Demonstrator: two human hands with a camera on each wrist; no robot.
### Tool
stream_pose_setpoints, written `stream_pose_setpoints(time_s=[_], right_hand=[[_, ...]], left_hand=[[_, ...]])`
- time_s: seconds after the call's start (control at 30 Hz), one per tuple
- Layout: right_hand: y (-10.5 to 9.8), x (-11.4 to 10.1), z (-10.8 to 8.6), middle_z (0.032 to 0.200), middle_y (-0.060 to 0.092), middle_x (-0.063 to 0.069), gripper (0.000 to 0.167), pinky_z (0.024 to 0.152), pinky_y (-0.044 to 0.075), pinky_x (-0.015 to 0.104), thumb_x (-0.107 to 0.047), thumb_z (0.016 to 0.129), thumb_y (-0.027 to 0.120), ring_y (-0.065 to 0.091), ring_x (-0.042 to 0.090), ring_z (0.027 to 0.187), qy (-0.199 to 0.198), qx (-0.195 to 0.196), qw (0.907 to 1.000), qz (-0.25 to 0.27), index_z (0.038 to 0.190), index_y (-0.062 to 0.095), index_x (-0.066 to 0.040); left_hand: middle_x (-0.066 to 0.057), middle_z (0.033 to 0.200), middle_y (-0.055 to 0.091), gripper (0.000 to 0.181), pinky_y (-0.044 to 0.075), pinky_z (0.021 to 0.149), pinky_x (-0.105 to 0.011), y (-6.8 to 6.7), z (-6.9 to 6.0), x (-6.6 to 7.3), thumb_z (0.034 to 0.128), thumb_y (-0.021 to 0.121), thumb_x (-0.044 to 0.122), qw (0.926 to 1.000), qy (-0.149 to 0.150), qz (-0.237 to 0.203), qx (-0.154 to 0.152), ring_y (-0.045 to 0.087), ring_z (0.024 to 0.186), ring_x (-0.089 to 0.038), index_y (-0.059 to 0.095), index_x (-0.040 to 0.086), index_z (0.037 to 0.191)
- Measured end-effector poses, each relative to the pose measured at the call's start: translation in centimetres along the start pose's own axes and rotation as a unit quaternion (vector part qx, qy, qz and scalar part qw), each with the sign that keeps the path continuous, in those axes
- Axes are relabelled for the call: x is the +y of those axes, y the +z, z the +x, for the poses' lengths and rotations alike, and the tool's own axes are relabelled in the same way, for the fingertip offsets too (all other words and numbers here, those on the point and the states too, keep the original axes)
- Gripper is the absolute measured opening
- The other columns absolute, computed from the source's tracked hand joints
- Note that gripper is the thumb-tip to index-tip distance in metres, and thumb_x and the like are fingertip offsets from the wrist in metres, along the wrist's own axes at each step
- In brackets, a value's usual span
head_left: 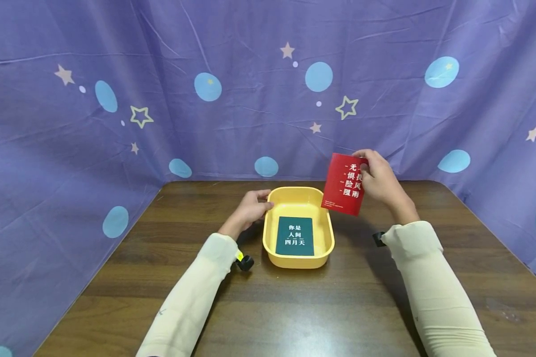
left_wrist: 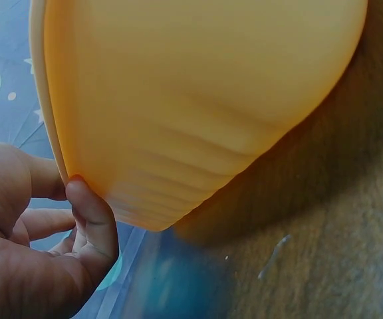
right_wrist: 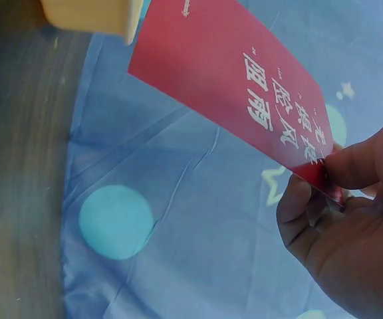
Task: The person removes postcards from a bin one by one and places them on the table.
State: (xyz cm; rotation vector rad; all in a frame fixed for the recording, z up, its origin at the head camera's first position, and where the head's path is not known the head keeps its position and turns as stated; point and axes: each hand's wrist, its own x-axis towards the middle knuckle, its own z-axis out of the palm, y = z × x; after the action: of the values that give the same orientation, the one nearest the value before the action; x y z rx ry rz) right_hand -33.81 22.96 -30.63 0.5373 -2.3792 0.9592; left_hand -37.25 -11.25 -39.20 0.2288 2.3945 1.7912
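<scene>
While the right hand (head_left: 378, 177) pinches it, the red card (head_left: 342, 184) extends leftward.

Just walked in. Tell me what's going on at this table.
A person's right hand pinches a red booklet with white lettering near its upper corner, holding it up at the right side of a yellow tray on the wooden table. The left hand grips the tray's rim on the opposite side. A dark green booklet lies inside the tray, its lettered face up. The red one is not in the tray at this moment.
</scene>
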Motion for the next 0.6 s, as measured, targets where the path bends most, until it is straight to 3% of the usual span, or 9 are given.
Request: stream_pose_setpoints(time_s=[0.27,0.6], right_hand=[[0.1,2.3,-0.3,0.114,0.058,0.031,0.032,0.085,0.045,0.051,0.008,0.096,0.041,0.054,0.041,0.101,0.029,-0.006,0.9996,0.003,0.124,0.057,0.012],[0.7,4.7,-0.9,0.115,0.060,0.030,0.034,0.080,0.048,0.045,0.005,0.095,0.038,0.055,0.038,0.100,0.090,-0.052,0.9946,0.008,0.125,0.055,0.010]], left_hand=[[-0.019,0.133,0.056,0.056,0.063,0.081,-0.038,0.0,0.1,0.0,0.0982,0.062,0.002,1.0000,0.004,-0.005,0.003,0.067,0.107,-0.033,0.045,-0.001,0.152],[-0.019,0.132,0.056,0.056,0.064,0.077,-0.036,0.0,0.1,-0.2,0.0981,0.063,0.002,1.0000,0.004,-0.006,0.004,0.068,0.102,-0.030,0.046,0.000,0.152]])
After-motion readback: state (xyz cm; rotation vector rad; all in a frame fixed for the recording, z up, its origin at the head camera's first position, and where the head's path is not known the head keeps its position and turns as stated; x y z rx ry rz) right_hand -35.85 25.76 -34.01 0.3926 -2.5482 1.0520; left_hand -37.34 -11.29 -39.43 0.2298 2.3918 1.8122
